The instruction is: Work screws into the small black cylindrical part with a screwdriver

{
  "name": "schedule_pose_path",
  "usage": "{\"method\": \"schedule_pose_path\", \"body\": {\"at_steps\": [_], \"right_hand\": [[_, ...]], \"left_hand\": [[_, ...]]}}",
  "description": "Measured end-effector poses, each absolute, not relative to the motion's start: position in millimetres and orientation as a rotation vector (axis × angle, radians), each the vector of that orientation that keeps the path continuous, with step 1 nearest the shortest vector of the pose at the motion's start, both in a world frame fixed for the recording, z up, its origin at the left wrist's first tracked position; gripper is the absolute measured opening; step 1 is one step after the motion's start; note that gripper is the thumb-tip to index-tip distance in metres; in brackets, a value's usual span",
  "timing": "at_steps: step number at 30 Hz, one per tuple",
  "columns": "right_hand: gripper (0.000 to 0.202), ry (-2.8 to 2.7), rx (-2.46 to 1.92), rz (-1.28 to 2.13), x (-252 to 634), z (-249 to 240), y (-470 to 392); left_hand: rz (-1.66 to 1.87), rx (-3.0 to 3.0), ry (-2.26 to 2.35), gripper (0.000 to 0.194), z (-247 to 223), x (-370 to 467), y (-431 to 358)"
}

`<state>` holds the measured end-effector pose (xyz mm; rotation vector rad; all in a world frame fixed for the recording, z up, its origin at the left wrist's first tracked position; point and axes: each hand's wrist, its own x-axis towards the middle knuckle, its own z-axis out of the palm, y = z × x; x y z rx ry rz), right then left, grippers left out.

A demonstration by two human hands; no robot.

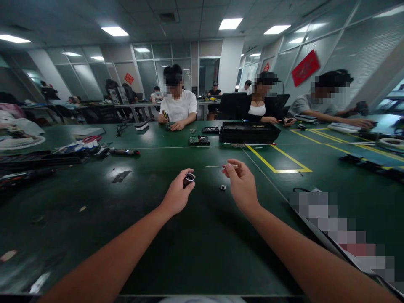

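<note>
My left hand is closed round a small dark cylinder with a bright ring at its open end, which faces up toward me. In my right hand I grip a screwdriver by its reddish, partly see-through handle. Its thin shaft points left, above and apart from the cylinder. A small round metallic part lies on the green table between my hands, nearer the right one. My fingers hide most of the cylinder's body and part of the screwdriver handle.
A long black housing and a circuit board stand farther back on the green table. Tools, among them red-handled scissors, lie at the left. A pixelated sheet is at the right. Several people work across the table.
</note>
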<state>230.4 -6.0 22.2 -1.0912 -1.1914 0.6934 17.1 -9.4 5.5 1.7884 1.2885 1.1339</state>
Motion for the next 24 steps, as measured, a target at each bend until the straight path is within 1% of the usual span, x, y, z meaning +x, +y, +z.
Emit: {"method": "schedule_pose_path", "body": {"at_steps": [3, 5, 7, 12, 14, 19, 24], "right_hand": [[0.031, -1.223, -1.084, 0.557, 232.3, 27.2, -8.4], [0.03, -1.233, -1.083, 0.467, 233.2, 30.0, -9.8], [0.03, -1.243, -1.077, 0.405, 233.7, 31.5, -10.9], [0.027, -1.294, -1.083, 0.361, 234.2, 32.7, -12.7], [0.026, -1.306, -1.085, 0.358, 234.2, 33.5, -13.3], [0.024, -1.318, -1.092, 0.368, 234.5, 35.3, -14.5], [0.024, -1.32, -1.058, 0.396, 233.5, 33.2, -14.2]], "left_hand": [[1.126, 1.742, 1.293, 0.029, 14.3, 20.2, -12.9], [1.039, 1.798, 1.35, 0.027, 22.6, 25.5, -15.4], [0.91, 1.912, 1.367, 0.029, 29.9, 34.1, -16.0], [0.686, 2.241, 1.245, 0.017, 31.5, 66.1, -3.6], [0.594, 2.332, 1.257, 0.018, 26.6, 79.6, 5.2], [0.329, 2.46, 1.379, 0.035, 15.5, 106.3, 25.9], [0.219, 2.505, 1.373, 0.026, 13.0, 116.2, 33.9]]}}
